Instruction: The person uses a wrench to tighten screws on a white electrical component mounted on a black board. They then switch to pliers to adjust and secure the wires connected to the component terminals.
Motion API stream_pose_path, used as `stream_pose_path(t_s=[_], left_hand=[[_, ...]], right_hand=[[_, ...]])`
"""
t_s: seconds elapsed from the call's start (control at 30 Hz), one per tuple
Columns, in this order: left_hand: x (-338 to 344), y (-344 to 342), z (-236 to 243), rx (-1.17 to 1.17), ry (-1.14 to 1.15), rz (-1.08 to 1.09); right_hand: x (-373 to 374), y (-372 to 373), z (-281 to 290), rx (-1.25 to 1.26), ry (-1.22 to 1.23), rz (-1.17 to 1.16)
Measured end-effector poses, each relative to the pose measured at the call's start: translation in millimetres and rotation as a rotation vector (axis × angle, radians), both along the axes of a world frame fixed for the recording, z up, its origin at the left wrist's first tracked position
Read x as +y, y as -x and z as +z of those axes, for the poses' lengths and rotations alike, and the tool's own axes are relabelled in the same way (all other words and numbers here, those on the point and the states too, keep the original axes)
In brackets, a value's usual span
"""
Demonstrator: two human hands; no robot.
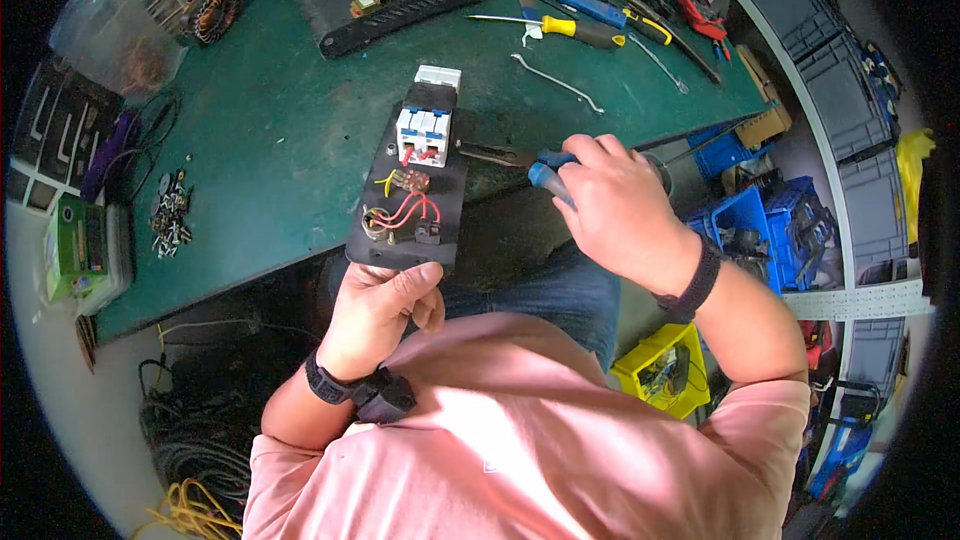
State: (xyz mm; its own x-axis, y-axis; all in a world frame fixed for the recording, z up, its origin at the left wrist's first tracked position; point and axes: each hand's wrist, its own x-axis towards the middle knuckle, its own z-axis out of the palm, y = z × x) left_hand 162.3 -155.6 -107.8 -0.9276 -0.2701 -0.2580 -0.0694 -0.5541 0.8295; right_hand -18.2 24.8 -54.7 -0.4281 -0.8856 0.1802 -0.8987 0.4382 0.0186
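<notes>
My left hand [385, 302] grips the lower end of a black panel [442, 202], thumb on top and fingers below. On the panel sits a white circuit breaker [424, 130] with blue marks. Red wires [412, 208] loop below it to a small black part, and a yellow wire [386, 180] meets a brownish terminal piece [411, 181]. To the right, my right hand [620, 195] is closed round the blue handles of pliers [500, 153]. Their jaws point left toward the panel's right edge, near a small screw; whether they touch it I cannot tell.
The green workbench [270, 140] holds a pile of screws [171, 215] at left. Farther back lie a yellow-handled screwdriver [550, 27], a spanner [556, 83] and a red clamp meter [692, 6]. Blue bins [745, 225] and a yellow bin [665, 370] stand below, right. Cables [200, 450] lie low left.
</notes>
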Motion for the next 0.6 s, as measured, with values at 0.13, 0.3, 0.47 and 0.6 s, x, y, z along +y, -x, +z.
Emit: stream_pose_path(t_s=[0.13,0.3,0.47,0.6], left_hand=[[3.8,1.0,2.6,-0.026,0.038,-0.023],[9.1,4.3,4.1,-0.056,0.026,-0.042],[15.7,5.3,1.1,-0.060,0.032,-0.031],[15.9,4.5,1.0,-0.067,0.035,-0.020]], right_hand=[[-1.1,-6.8,0.5,0.000,-0.006,-0.026],[-3.5,-14.3,0.7,-0.004,-0.018,-0.044],[-7.8,-25.5,3.2,-0.017,-0.085,-0.087],[-7.8,-23.5,-3.8,0.031,-0.067,-0.050]])
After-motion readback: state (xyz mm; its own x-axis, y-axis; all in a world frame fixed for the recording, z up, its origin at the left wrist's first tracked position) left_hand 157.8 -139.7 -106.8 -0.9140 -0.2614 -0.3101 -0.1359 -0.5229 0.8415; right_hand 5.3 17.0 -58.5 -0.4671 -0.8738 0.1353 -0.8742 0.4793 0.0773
